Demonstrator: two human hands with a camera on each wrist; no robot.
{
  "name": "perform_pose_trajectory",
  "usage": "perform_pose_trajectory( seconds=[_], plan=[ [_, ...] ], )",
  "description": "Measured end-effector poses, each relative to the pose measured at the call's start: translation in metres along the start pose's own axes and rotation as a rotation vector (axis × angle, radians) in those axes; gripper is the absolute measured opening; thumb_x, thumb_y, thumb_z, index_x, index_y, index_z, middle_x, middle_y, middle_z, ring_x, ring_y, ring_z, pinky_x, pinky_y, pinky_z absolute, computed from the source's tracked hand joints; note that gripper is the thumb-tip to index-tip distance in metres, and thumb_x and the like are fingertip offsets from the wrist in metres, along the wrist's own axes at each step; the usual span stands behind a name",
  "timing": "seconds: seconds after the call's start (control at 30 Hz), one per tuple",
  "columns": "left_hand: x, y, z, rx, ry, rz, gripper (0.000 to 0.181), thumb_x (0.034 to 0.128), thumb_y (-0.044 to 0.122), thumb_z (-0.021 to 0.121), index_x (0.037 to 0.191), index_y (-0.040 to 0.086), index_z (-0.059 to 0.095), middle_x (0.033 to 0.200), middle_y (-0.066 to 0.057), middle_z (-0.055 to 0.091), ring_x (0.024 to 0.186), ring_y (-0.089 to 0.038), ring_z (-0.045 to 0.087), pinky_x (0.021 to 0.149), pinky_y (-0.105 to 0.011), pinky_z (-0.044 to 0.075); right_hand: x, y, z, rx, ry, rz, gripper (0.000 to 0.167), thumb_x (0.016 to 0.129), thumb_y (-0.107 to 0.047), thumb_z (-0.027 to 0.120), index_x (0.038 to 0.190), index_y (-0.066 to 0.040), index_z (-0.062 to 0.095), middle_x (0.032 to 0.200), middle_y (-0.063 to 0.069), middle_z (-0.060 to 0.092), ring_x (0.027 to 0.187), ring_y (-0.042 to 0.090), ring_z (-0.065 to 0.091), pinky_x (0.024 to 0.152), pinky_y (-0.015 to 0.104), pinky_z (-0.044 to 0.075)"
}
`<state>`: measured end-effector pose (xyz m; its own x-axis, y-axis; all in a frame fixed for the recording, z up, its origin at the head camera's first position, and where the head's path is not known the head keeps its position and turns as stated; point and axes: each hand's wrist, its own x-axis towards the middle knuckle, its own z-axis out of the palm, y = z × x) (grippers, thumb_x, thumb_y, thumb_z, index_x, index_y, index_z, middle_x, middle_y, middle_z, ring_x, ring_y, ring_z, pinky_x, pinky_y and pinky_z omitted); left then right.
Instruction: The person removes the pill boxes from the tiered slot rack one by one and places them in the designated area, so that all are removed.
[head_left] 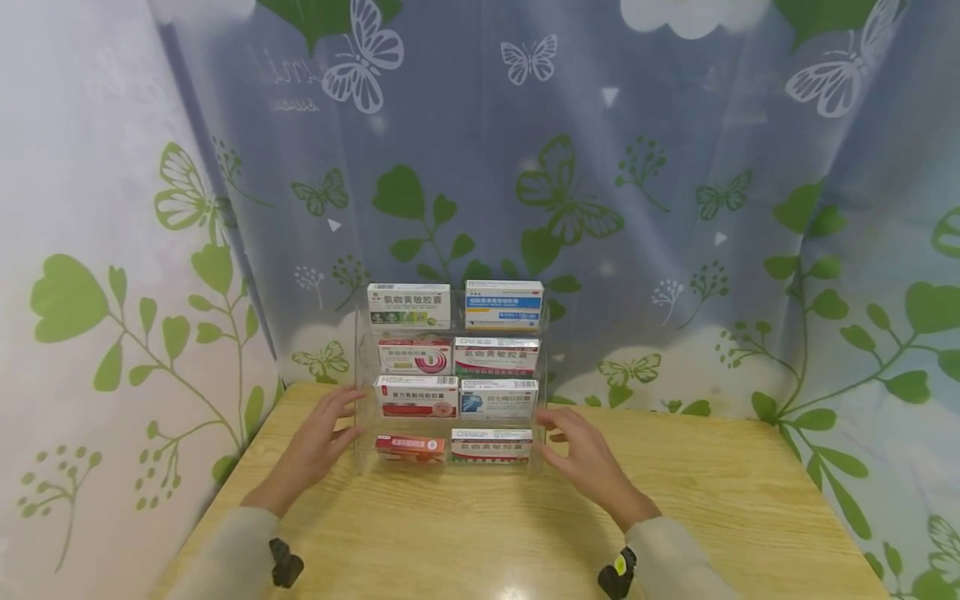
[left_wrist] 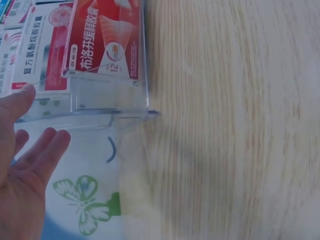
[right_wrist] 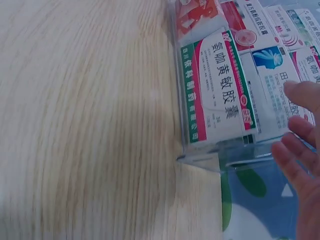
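A clear plastic tiered rack [head_left: 365,457] stands on the table, with medicine boxes in two columns on its tiers. The lowest tier holds a red-orange box [head_left: 409,447] and a white, green and red box [head_left: 491,447]. Above them sit a white box with a red band [head_left: 416,398] and one with a blue picture [head_left: 497,400]. At the rack's left side is my left hand [head_left: 318,446], fingers spread and loosely bent. My right hand [head_left: 588,458] is likewise at the right side, thumb toward the front. Whether either hand touches the rack, I cannot tell.
Higher tiers carry more boxes, including a green-and-white one [head_left: 408,307] and a blue-striped one [head_left: 503,305]. The wooden table [head_left: 675,500] extends in front and to both sides. A curtain [head_left: 480,167] printed with leaves and butterflies hangs close behind the rack.
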<state>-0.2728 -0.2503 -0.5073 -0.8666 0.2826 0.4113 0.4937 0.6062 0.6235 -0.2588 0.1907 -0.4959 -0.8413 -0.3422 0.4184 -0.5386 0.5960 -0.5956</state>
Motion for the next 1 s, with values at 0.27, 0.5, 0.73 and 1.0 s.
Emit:
perform_pose_trajectory(
  seconds=[0.27,0.5,0.73,1.0],
  plan=[
    [-0.004,-0.003,0.005,0.020,0.037,-0.049,0.060,0.1043,-0.005,0.068,0.160,0.003,0.047,0.162,-0.030,0.047,0.124,-0.052,0.069,0.096,-0.060,0.065,0.013,-0.014,0.006,-0.034,-0.157,0.010,0.044,0.102,-0.017,0.078,0.144,-0.006,0.068,0.143,0.013,0.070,0.124,0.034,0.070,0.102,0.053,0.064],
    [-0.008,-0.006,0.011,0.078,0.070,-0.017,0.062,0.1034,-0.006,0.068,0.160,0.005,0.047,0.160,-0.029,0.051,0.116,-0.046,0.074,0.090,-0.054,0.067,0.019,-0.019,0.014,-0.116,-0.224,0.018,0.038,0.104,-0.016,0.076,0.140,-0.008,0.071,0.151,0.018,0.066,0.135,0.039,0.066,0.114,0.060,0.056],
    [-0.008,-0.007,0.015,0.040,0.074,-0.069,0.064,0.1032,-0.008,0.067,0.162,0.008,0.046,0.163,-0.027,0.049,0.119,-0.046,0.074,0.089,-0.050,0.068,0.027,-0.020,0.020,-0.249,-0.230,-0.095,0.029,0.102,-0.010,0.077,0.129,-0.001,0.074,0.137,0.018,0.072,0.131,0.038,0.067,0.112,0.056,0.057],
    [-0.008,-0.007,0.015,0.034,0.060,-0.099,0.066,0.1035,-0.007,0.068,0.163,0.009,0.045,0.165,-0.025,0.048,0.121,-0.046,0.073,0.093,-0.053,0.067,0.027,-0.017,0.030,-0.303,-0.209,-0.135,0.029,0.095,0.005,0.080,0.122,-0.005,0.075,0.126,0.013,0.076,0.119,0.035,0.072,0.103,0.049,0.064]
  ],
)
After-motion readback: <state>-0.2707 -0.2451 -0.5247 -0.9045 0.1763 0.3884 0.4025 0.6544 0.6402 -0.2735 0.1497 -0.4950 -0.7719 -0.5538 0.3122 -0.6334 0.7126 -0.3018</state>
